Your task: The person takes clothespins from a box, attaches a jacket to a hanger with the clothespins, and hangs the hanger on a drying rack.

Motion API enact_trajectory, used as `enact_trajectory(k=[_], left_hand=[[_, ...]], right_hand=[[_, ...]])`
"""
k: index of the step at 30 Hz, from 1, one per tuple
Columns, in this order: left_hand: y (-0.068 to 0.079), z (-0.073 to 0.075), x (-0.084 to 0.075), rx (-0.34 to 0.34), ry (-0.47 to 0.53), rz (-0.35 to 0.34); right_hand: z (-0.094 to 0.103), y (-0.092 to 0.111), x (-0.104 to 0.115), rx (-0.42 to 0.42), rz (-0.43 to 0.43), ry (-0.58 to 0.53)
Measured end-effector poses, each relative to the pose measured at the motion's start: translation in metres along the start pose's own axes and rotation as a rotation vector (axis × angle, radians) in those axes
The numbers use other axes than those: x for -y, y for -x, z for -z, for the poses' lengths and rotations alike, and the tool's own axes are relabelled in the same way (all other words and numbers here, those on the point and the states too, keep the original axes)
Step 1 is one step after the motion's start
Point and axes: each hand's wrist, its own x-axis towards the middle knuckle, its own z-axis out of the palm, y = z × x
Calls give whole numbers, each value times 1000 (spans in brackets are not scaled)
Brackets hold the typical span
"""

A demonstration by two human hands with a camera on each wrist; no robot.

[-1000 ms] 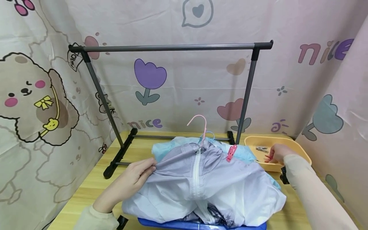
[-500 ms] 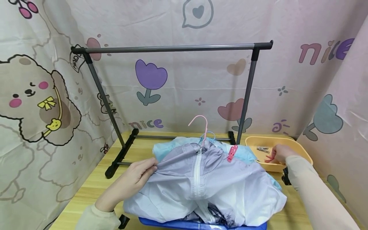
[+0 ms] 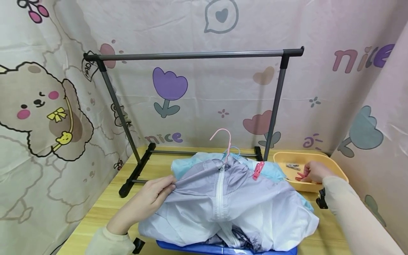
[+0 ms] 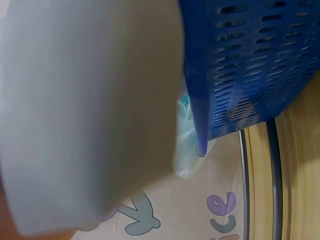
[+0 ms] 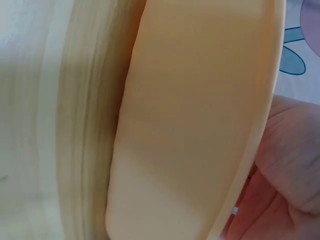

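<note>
The right hand (image 3: 317,172) apparently pinches a red clip (image 3: 299,178).

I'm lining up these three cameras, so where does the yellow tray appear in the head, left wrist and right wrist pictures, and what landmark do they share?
Head: the yellow tray is at the right, below mid-height, with the right hand in it.
Left wrist: not in this picture.
Right wrist: its outer wall fills the middle, top to bottom.
Shared landmark: the wooden table, low in head, right edge in left wrist, left side in right wrist.
</note>
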Motion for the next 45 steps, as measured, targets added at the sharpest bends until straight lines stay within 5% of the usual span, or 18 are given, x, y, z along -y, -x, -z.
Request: enact_trajectory(k=[12,27,40,45], left_hand=[[1,0,0,0,-7,8],[4,2,-2,-1,2,16],[4,3,-3,0,14,19],[4,2,-3,-4,2,22]], right_hand=[[2,15,0,-33,67,-118],[-4,16,11,62,154,-178],[-7,14,12,58,182,-113],[-11,13,17,57,198,-248]])
